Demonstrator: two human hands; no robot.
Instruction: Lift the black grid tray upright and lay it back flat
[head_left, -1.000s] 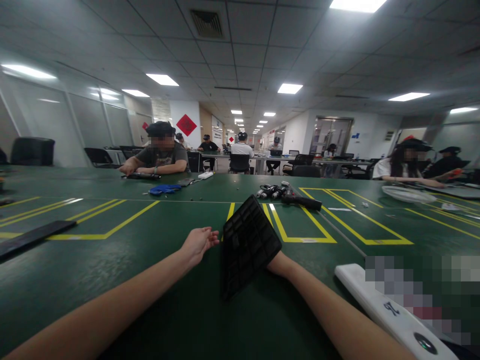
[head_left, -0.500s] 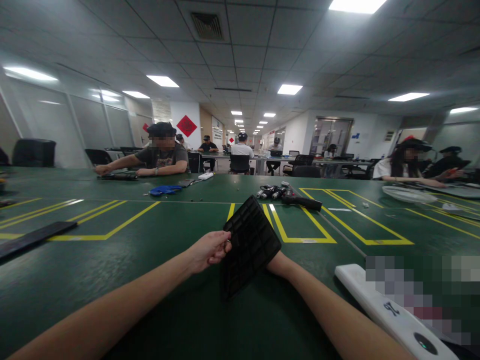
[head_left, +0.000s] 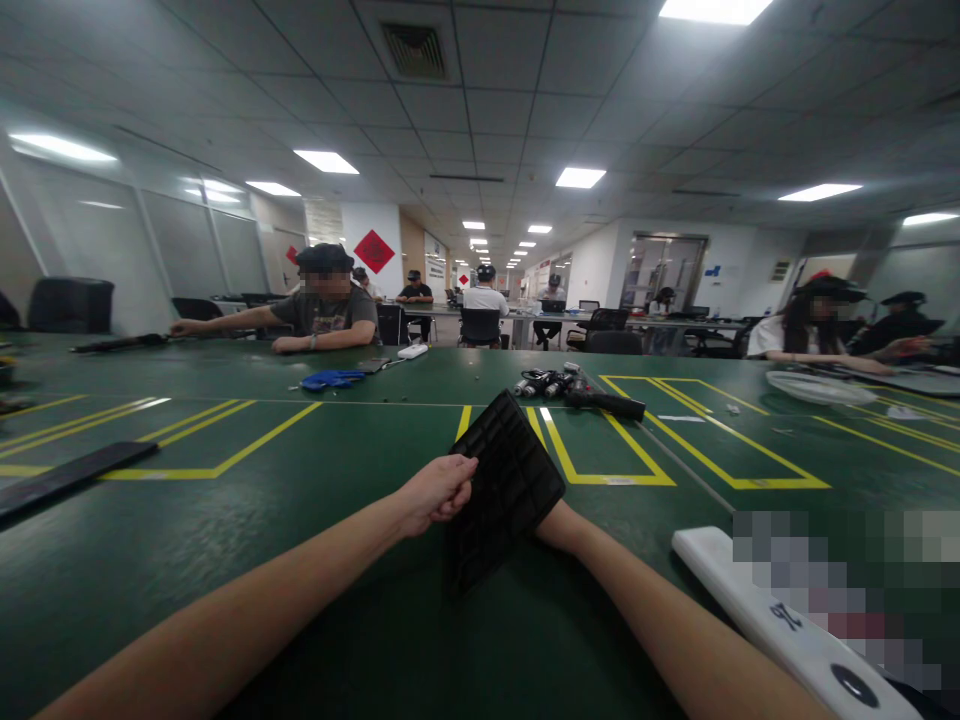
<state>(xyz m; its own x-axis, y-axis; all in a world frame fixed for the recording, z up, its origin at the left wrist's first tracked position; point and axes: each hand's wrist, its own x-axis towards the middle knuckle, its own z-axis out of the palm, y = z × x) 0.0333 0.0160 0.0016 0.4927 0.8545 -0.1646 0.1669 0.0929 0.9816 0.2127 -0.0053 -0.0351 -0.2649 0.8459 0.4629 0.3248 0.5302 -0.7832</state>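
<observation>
Out on the left, a long black bar (head_left: 79, 480) is lying on the table (head_left: 225, 535), its right end crossing yellow tape (head_left: 176, 474) that is presumably marking out work areas. Beyond it, a person in a dark cap (head_left: 335, 325) is stretching an arm along the far side, and a crumpled blue item (head_left: 332, 380) is resting well apart from the hands.

Now the middle! The left hand (head_left: 439, 492) is hovering at the left side of a black gridded panel (head_left: 510, 480), fingers curling in, thumb close to forefinger; whether they are pinching the panel, something small or nothing, I cannot tell. The panel is standing tilted above the table, between the hands, those curled fingers overlapping its left edge in view. At its lower right, the right hand (head_left: 555, 524) is holding it from behind, fingers hiding back there; it seems to be bearing the weight, likely leaving the face free for the left hand.

Past the panel, a bundle of cables (head_left: 547, 382) is lying farther back, apparently bunched out of the way, a black tube (head_left: 606, 404) beside it. Rightmost, a white device (head_left: 784, 615) is lying near the right forearm, and a clear dish (head_left: 820, 388) is sitting well beyond.
</observation>
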